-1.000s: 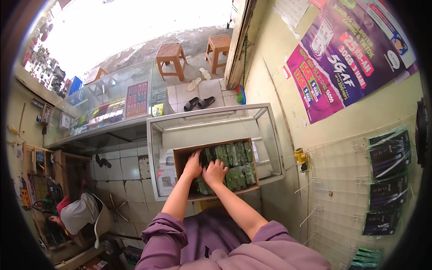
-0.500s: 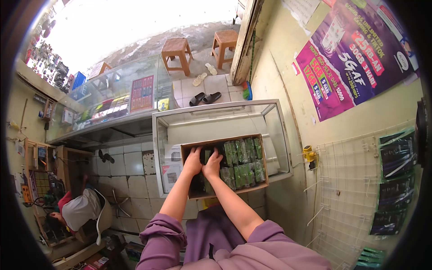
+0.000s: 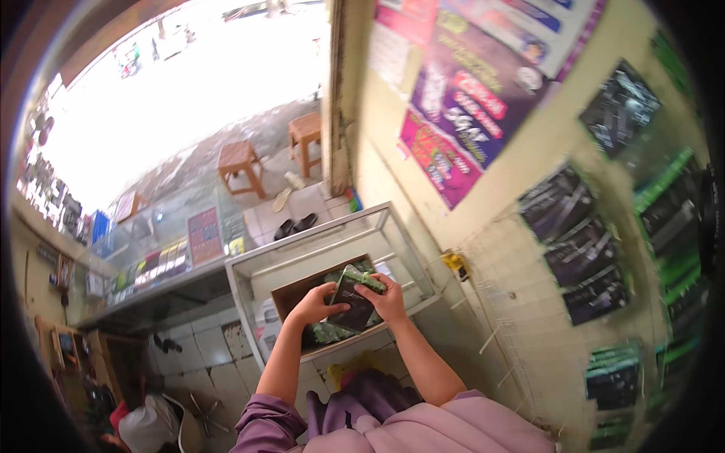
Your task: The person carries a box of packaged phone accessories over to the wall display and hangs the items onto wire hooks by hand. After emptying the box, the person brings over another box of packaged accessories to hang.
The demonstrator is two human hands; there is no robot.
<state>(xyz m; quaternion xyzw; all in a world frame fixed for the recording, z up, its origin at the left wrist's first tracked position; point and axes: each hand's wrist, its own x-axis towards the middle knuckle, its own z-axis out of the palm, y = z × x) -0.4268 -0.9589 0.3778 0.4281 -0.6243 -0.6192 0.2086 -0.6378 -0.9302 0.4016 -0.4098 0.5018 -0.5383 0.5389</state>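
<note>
The black packet (image 3: 349, 311), edged in green wrapping, is gripped at its 9 o'clock side by the left hand (image 3: 311, 305), whose thumb is laid across its face. Its 2 o'clock corner is clamped in the right hand (image 3: 387, 299), the thumb pressed on the wrapping. The packet is held, tilted, over an open cardboard box (image 3: 285, 297), in which green-wrapped packs (image 3: 326, 333) can be seen. The box is supported by a glass-cased worktop (image 3: 310, 235). Farther out, black sandals (image 3: 295, 226) and a woven-top stool (image 3: 239, 156) are seen towards 11 o'clock, a purple poster (image 3: 483, 106) at 1 o'clock, and a yellow fixture (image 3: 455, 264) at 2 o'clock. At 8 o'clock, a second person (image 3: 149, 423) is partly shown.
</note>
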